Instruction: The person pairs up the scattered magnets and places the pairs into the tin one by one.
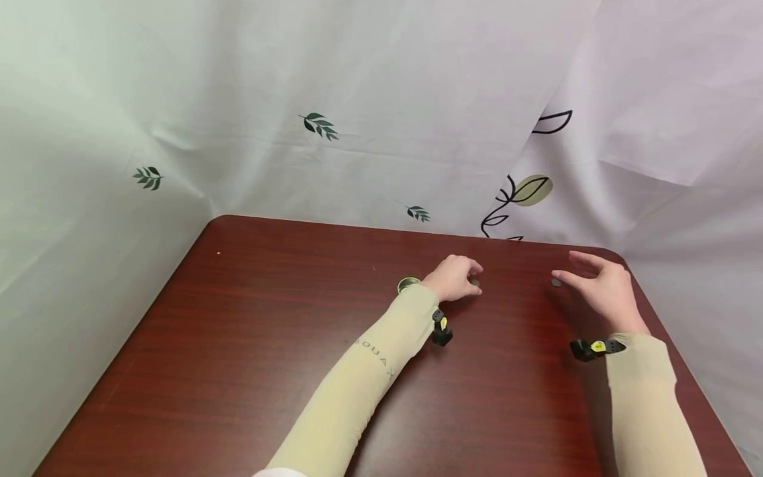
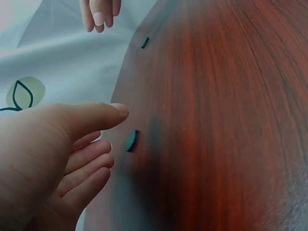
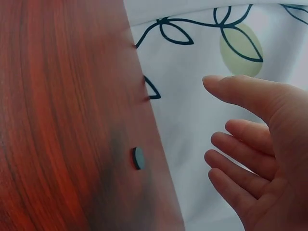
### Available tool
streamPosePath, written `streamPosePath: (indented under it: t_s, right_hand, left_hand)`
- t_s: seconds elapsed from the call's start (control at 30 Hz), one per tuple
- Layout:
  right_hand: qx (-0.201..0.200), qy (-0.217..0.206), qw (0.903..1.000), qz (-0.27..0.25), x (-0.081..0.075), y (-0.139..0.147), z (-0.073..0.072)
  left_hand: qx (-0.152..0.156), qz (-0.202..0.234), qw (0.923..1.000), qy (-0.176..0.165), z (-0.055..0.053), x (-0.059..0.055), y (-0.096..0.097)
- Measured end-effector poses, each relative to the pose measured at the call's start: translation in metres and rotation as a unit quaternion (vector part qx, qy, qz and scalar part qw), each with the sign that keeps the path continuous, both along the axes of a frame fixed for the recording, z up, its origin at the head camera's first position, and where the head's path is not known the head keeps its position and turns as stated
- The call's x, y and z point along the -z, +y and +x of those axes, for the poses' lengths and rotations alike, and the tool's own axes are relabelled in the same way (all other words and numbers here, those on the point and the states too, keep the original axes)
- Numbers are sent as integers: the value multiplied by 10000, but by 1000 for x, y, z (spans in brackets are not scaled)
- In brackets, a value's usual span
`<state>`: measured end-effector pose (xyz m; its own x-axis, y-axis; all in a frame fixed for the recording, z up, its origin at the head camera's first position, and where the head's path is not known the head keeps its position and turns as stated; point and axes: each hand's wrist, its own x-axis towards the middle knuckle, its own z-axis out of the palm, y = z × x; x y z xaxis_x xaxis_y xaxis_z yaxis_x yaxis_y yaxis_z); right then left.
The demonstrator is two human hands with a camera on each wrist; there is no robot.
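Observation:
Two small, dark grey-green round discs sit apart on the table near its far edge. My left hand is beside the left disc, its thumb and fingers parted around it. In the left wrist view this disc shows just past the thumb tip, with nothing pinched. Over on the right, my right hand hovers with thumb and fingers spread, and the thumb tip overlaps the right disc in the head view. The right wrist view shows that disc lying on the wood, apart from the fingers.
Behind my left wrist lies a round thing with a pale rim, partly hidden by the sleeve. The reddish-brown wooden table has rounded corners. White cloth with leaf prints hangs along its far edge and sides. A tiny white speck is at the far left.

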<state>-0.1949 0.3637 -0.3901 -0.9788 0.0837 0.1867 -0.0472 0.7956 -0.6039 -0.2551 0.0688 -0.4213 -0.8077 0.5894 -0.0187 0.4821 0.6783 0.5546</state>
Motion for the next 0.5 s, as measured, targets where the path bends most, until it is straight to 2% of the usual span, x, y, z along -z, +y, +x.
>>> streamPosePath:
  t_s: [0.23, 0.4, 0.5]
  right_hand:
    - [-46, -49, 10000, 62, 7, 5, -4]
    - [-3, -161, 9997, 193, 13, 12, -9]
    - [-10, -277, 9993, 259, 19, 14, -12]
  left_hand:
    - [-228, 92, 9997, -31, -1, 12, 2]
    - [-283, -11, 9995, 170, -1, 15, 6]
    - [-327, -101, 9993, 150, 0, 16, 9]
